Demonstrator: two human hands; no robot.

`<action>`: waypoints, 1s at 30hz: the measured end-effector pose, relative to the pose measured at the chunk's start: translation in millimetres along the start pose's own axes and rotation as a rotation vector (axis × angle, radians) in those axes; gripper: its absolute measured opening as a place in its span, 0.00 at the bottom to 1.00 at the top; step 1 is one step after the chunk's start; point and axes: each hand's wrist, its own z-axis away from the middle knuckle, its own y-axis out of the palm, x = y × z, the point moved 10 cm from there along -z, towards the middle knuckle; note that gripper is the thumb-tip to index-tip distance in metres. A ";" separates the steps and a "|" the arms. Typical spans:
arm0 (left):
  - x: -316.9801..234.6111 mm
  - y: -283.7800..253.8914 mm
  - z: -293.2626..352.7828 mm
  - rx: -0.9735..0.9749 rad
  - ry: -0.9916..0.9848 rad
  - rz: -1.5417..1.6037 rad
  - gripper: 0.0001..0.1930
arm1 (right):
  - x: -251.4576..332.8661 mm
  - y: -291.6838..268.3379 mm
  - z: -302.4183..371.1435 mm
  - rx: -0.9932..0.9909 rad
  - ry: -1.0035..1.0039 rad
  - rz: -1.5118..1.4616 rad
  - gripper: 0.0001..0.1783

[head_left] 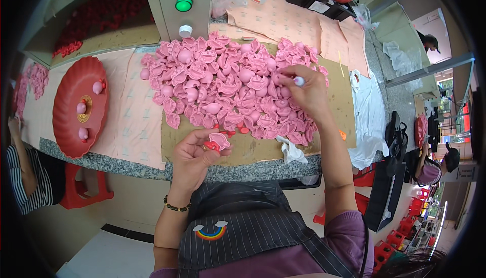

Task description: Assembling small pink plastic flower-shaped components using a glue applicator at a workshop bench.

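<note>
- Cardboard sheet point(253, 149) lies near the stone counter's front edge point(243, 170); a bare strip of cardboard stays open between pile and edge.
- Heap of pink moulded pieces point(228, 86) covers most of the sheet, up to the grey control box point(177, 5).
- Left hand point(195, 154) is over that strip, fingers pinching a single pink piece point(219, 140) just clear of the heap.
- Right hand point(306, 93) rests on the heap's right side, fingers closed around a small white-tipped bottle point(298, 81).
- Red tray point(81, 106) sits well apart, left.
</note>
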 end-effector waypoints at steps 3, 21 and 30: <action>-2.7 2.6 0.2 0.006 0.040 0.022 0.20 | -2.4 -8.9 8.4 -0.042 0.258 -0.250 0.09; 21.3 20.5 -12.6 0.029 -0.089 0.367 0.17 | 92.0 37.8 83.1 0.106 -0.105 -0.219 0.15; 23.5 24.1 -10.6 0.086 -0.111 0.282 0.19 | 86.9 37.5 90.9 0.020 -0.075 -0.222 0.17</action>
